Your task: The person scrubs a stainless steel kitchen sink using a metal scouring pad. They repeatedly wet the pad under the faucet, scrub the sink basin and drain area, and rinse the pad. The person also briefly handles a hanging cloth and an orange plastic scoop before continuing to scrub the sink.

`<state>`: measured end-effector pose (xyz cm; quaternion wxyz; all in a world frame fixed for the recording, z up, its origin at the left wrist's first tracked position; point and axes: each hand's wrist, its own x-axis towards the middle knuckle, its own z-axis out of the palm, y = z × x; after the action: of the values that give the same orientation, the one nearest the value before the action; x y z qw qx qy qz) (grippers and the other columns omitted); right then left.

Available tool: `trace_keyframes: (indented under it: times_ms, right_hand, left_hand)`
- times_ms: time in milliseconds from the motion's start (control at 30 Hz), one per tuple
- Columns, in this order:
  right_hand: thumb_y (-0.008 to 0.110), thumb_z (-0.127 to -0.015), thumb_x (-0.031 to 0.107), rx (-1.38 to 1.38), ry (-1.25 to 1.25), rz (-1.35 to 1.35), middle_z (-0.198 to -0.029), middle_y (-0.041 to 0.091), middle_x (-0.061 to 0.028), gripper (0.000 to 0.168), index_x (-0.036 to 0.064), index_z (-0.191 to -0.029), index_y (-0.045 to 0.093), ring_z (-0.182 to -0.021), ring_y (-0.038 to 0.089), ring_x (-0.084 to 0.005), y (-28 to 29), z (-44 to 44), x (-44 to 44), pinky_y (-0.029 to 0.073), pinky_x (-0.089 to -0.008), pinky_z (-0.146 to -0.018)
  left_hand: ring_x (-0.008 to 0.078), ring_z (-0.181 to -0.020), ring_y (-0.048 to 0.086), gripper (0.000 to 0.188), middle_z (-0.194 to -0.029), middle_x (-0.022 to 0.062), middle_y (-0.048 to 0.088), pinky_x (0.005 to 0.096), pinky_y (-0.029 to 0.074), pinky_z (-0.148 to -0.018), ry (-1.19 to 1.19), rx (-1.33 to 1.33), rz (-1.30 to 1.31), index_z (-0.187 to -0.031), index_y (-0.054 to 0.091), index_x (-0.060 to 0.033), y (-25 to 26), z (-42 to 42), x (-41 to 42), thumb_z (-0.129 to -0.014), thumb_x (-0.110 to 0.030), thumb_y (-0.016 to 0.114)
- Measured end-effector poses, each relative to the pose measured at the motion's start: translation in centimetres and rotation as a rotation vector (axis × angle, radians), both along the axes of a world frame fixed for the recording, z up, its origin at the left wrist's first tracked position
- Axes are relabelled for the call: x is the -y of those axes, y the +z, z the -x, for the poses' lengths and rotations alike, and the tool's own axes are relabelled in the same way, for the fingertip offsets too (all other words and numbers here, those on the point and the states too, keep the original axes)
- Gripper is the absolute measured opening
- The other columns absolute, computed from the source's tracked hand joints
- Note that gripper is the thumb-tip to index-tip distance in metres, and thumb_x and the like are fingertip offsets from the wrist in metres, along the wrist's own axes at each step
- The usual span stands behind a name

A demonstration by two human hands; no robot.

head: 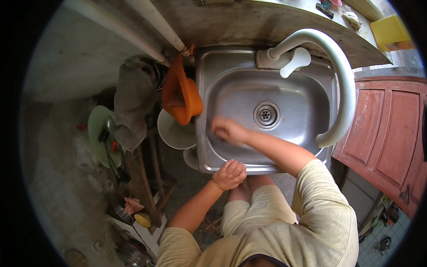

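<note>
A stainless steel sink basin (233,86) lies before me, with a round drain strainer (267,115) in its floor. My right hand (228,129), blurred, is over the left part of the basin; its fingers are curled, and whether anything is in them cannot be told. My left hand (229,175) rests on the sink's front rim, fingers bent over the edge, with no object seen in it. A white gooseneck faucet (345,76) with a white lever handle (297,61) stands at the back and arches over the right side. No water stream is visible.
An orange plastic container (193,100) hangs at the sink's left edge, above a pale bucket (175,133). Farther left are a grey cloth (131,103) and a green plastic basin (96,133). A red wooden cabinet door (377,133) stands right; a ledge (293,6) runs behind.
</note>
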<state>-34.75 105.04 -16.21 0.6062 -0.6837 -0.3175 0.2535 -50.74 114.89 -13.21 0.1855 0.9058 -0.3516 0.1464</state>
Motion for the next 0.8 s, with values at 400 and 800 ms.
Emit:
trace_keyframes:
  times_ms: [400, 800]
  right_hand:
    - [0.054, -0.073, -0.005, 0.117, -0.686, 0.070, -0.092, 0.052, -0.0154, 0.019, 0.003, -0.090, 0.053, -0.090, 0.052, -0.0331, -0.7, -5.3, -2.9, 0.043, -0.0379, -0.078]
    - [0.058, -0.073, -0.003, -0.127, 0.534, 0.138, -0.085, 0.053, -0.0115, 0.018, 0.004, -0.089, 0.051, -0.081, 0.052, -0.0293, 1.6, 3.0, 5.4, 0.042, -0.0383, -0.073]
  left_hand:
    - [0.0195, -0.090, 0.056, 0.021, -0.093, 0.0050, 0.058, 0.0366, 0.044, -0.092, -0.011, 0.007, -0.006, -0.097, 0.054, -0.0094, 0.2, -0.2, 0.1, -0.080, -0.021, 0.056]
    - [0.0181, -0.092, 0.053, 0.024, -0.094, 0.0027, 0.052, 0.0374, 0.039, -0.096, 0.022, 0.136, -0.029, -0.104, 0.055, -0.0106, -0.4, 0.6, -0.2, -0.091, -0.030, 0.048]
